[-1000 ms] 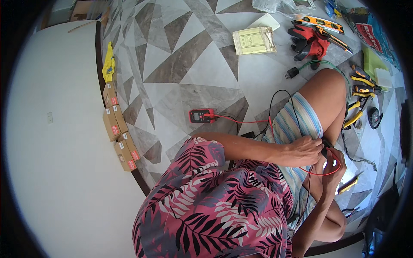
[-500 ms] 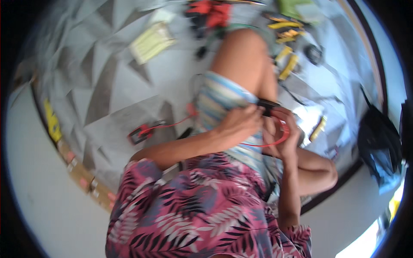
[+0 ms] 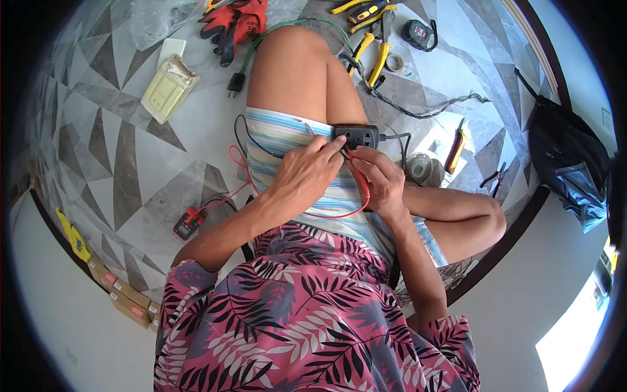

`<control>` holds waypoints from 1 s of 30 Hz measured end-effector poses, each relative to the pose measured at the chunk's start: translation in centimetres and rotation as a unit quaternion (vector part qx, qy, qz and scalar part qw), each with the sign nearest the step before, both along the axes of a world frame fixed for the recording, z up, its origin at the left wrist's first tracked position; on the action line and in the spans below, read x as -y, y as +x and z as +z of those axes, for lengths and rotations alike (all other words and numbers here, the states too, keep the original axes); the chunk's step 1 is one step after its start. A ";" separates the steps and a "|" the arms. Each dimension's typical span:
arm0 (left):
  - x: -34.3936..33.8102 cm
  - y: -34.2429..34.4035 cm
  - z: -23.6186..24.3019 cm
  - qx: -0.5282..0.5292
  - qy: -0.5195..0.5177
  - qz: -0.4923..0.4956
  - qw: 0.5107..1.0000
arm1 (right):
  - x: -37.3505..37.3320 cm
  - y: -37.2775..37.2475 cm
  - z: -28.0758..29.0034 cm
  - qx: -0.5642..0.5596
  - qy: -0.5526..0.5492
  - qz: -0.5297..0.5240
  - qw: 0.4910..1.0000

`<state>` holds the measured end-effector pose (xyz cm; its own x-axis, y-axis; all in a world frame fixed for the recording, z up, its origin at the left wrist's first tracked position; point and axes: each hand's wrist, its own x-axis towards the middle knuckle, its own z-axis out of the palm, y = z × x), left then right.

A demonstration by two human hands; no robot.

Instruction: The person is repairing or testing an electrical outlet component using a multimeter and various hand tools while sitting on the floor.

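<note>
A black socket strip point(image 3: 369, 136) rests on the striped shorts over my thigh, its outlets facing up. My left hand point(image 3: 308, 171) reaches its near left edge, index fingertip on the strip and fingers bunched around something dark that is mostly hidden. Close beside it, my right hand point(image 3: 380, 178) pinches a red test probe point(image 3: 361, 185) with its tip end toward the strip. The probe's red lead loops under my left forearm toward a small red and black multimeter point(image 3: 189, 224) on the floor at left. A thin black lead point(image 3: 256, 142) runs toward my left hand.
Pliers point(image 3: 377, 62), a tape measure point(image 3: 418, 34) and a roll of tape point(image 3: 394, 63) lie beyond my knee. Red and black gloves point(image 3: 238, 25) and a pale yellow box point(image 3: 170, 90) lie far left. At right are a screwdriver point(image 3: 456, 149) and a black bag point(image 3: 567, 153).
The view has swung right and sharpened. The strip now shows its outlets. My right hand, earlier with the red lead looped near its fingers, now pinches the probe close to my left hand.
</note>
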<state>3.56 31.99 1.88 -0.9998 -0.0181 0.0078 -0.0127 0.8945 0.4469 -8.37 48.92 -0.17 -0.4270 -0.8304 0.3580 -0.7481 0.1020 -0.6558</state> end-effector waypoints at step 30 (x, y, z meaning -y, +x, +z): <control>-1.3 0.6 -1.7 -0.051 -0.050 0.031 0.997 | -0.8 0.4 -2.5 -0.048 0.026 0.023 0.998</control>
<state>4.12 33.29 0.22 -0.9908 -0.0731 0.1141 -0.0278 0.9338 0.3568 -7.98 49.72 -2.72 -0.3546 -0.8664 0.3514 -0.8115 0.0985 -0.5760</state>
